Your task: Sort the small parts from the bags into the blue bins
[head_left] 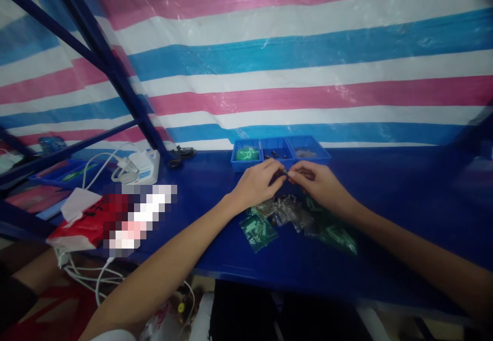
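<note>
My left hand (259, 181) and my right hand (321, 181) meet fingertip to fingertip above the blue table. Between them is a small dark piece (285, 172), too small to name, with the fingers of both hands closed on it. Just beyond the hands stands a blue three-part tray (246, 165). Its left section holds a green bag (247, 153), the middle one a few small dark pieces (274, 154), and the right one a clear bag (306, 153). Below my hands lie clear bags of small parts (288, 211) and green-tinted bags (259, 232) with pale strips inside.
To the left are a white power strip (148, 169) with plugged cables, a red tissue pack (90, 225) and a blurred-out bright object (144, 220). A blue metal frame (111, 69) rises there. Another person's arm (36, 269) shows at lower left. Striped sheeting (288, 58) hangs behind the table.
</note>
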